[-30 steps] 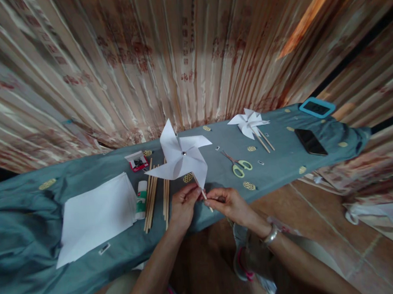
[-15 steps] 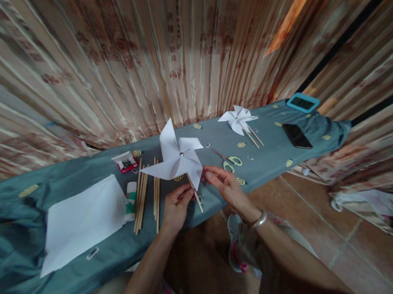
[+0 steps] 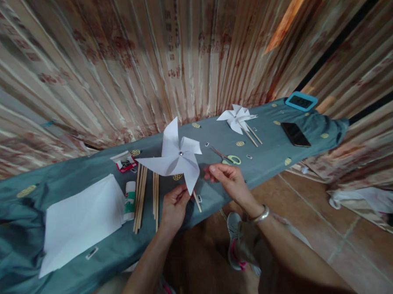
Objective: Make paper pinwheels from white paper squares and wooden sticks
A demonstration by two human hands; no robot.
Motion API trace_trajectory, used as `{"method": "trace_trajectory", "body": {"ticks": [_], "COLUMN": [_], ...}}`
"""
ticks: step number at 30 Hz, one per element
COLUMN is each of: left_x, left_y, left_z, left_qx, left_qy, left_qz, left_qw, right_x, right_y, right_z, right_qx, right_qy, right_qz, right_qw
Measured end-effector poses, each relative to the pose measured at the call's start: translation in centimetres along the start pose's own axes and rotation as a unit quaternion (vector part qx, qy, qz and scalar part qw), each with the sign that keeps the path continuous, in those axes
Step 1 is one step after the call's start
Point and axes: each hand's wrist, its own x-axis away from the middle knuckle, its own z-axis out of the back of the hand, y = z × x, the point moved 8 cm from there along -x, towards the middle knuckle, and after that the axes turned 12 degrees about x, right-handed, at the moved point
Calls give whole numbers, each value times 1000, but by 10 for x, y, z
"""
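Striped curtains hang behind a long table (image 3: 42, 286) draped in grey-blue cloth, where a person holds up a white paper pinwheel (image 3: 175, 159).

Its wooden stick (image 3: 196, 201) slants down and rightward from the vanes; the left hand (image 3: 173, 206) pinches the stick just below the paper, while the right hand (image 3: 229, 180) hovers just beside the right vane, fingertips pressed together. Spare sticks (image 3: 140, 198), a glue stick (image 3: 130, 203) and scissors (image 3: 228, 157) lie near.
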Motion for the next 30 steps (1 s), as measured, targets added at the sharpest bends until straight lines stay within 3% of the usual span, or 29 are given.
{"method": "trace_trajectory", "body": {"ticks": [3,11,15,22,30], "left_x": [3,5,4,7,14], "left_y": [-1,3,5,-1,-10], "left_z": [-2,-4,-3,-8,-19], "left_qx": [-9,-30,-30,4,-15], "left_qy": [-8,-12,-7,-12,-50], "left_qz": [9,-15,-14,17,59], "left_qw": [1000,999,999,1000,997], "right_x": [-1,15,17,-5,-17], "right_y": [-1,-15,-20,1,14], "right_z": [5,-16,-11,41,27], "right_qx": [-3,15,27,63,-29], "right_qy": [21,-42,-48,118,17], "right_qz": [18,58,49,35,28], "right_qw": [1000,997,997,990,999]}}
